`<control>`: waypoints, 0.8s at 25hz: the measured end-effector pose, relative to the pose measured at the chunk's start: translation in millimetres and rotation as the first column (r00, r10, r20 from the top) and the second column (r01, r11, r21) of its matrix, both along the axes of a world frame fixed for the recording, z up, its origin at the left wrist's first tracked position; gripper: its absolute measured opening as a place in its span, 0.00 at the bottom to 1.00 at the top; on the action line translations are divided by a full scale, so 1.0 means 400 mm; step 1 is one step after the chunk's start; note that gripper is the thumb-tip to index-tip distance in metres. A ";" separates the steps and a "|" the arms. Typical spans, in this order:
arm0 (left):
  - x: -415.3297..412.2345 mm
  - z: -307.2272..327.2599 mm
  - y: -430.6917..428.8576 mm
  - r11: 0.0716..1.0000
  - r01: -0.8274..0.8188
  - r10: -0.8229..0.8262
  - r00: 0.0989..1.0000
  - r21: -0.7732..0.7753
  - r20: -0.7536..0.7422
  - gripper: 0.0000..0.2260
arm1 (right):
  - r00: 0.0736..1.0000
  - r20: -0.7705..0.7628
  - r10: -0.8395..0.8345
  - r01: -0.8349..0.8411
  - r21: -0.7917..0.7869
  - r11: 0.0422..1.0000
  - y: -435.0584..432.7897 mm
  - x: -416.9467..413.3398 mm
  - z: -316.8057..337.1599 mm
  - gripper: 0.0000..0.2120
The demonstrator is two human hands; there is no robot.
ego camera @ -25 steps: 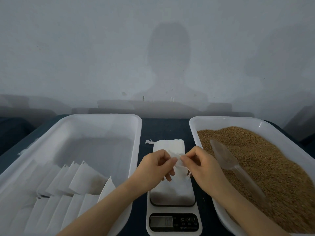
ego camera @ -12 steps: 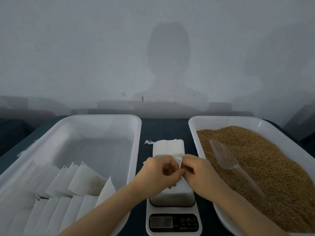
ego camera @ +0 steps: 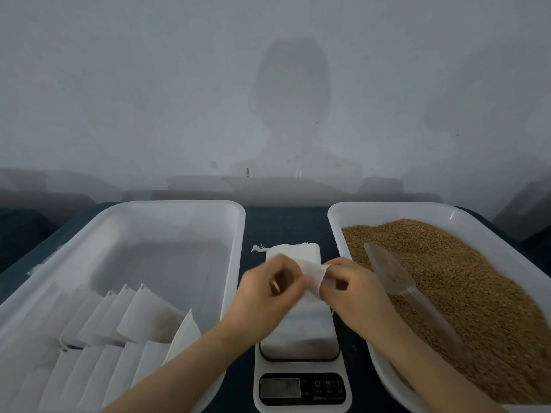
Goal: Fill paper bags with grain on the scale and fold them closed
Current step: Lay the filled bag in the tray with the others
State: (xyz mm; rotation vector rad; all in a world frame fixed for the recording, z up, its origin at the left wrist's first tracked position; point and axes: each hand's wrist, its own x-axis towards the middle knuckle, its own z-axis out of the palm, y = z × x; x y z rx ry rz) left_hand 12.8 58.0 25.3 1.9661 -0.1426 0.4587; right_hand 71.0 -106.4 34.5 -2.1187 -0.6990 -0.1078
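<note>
Dark-blue tabletop (ego camera: 286, 225) is carrying a white tub (ego camera: 334, 228) of grain (ego camera: 477, 293) and, just left of it, the scale (ego camera: 301, 389), above which the left hand (ego camera: 262, 296) and right hand (ego camera: 357, 293) are each pinching one small paper bag (ego camera: 314, 277) in a narrow grip.

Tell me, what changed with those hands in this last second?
The left hand and right hand keep pinching the small paper bag above the scale. Half a second ago they were close together. Now they have drawn slightly apart, and the left is blurred with motion. Nothing was let go. The scoop, grain, bag stack and folded bags stayed put.
</note>
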 end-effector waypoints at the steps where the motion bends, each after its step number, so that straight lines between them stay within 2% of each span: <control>1: 0.009 -0.001 0.005 0.991 -0.120 0.121 0.993 -0.061 0.005 0.05 | 0.998 -0.061 -0.005 0.007 0.031 0.999 -0.003 0.002 0.001 0.06; 3: 0.028 0.001 0.019 0.951 -0.258 0.241 0.964 -0.169 -0.117 0.09 | 0.986 -0.169 -0.005 0.017 0.070 0.997 -0.007 0.006 0.006 0.10; 5: 0.043 0.002 0.034 0.943 -0.209 0.150 0.961 -0.258 -0.230 0.06 | 0.970 -0.242 0.000 0.023 0.090 0.996 -0.013 0.009 0.011 0.15; 8: 0.046 -0.001 0.038 0.948 -0.154 0.086 0.966 -0.277 -0.242 0.10 | 0.938 -0.343 0.056 -0.017 0.113 0.993 -0.023 0.018 0.014 0.09; 10: 0.046 -0.001 0.033 0.941 -0.184 0.117 0.965 -0.284 -0.235 0.12 | 0.899 -0.423 0.117 -0.063 0.139 0.988 -0.029 0.024 0.014 0.04; 12: 0.040 0.002 0.034 0.937 -0.219 0.169 0.966 -0.272 -0.195 0.09 | 0.895 -0.433 0.112 -0.060 0.132 0.989 -0.034 0.028 0.013 0.05; 13: 0.033 0.004 0.036 0.958 -0.221 0.197 0.970 -0.183 -0.141 0.09 | 0.900 -0.423 0.099 -0.050 0.125 0.991 -0.035 0.027 0.014 0.05; 14: 0.024 0.005 0.036 0.977 -0.215 0.214 0.976 -0.001 -0.035 0.18 | 0.910 -0.404 0.096 -0.050 0.123 0.991 -0.034 0.025 0.016 0.07; 15: 0.017 0.003 0.034 0.955 -0.189 0.172 0.981 0.229 0.094 0.30 | 0.914 -0.393 0.101 -0.057 0.122 0.991 -0.033 0.020 0.019 0.09; 16: 0.016 -0.006 0.028 0.870 -0.170 0.086 0.977 0.462 0.197 0.39 | 0.918 -0.381 0.111 -0.075 0.109 0.991 -0.031 0.017 0.016 0.09; 17: 0.016 -0.010 0.016 0.753 -0.166 0.007 0.970 0.637 0.244 0.43 | 0.920 -0.375 0.118 -0.091 0.089 0.992 -0.027 0.012 0.017 0.07; 18: 0.016 -0.013 0.004 0.676 -0.158 -0.042 0.967 0.720 0.252 0.44 | 0.921 -0.365 0.134 -0.119 0.064 0.991 -0.025 0.011 0.016 0.05; 20: 0.018 -0.023 -0.010 0.635 -0.150 -0.056 0.969 0.758 0.239 0.41 | 0.921 -0.342 0.184 -0.187 0.024 0.982 -0.021 0.007 0.012 0.07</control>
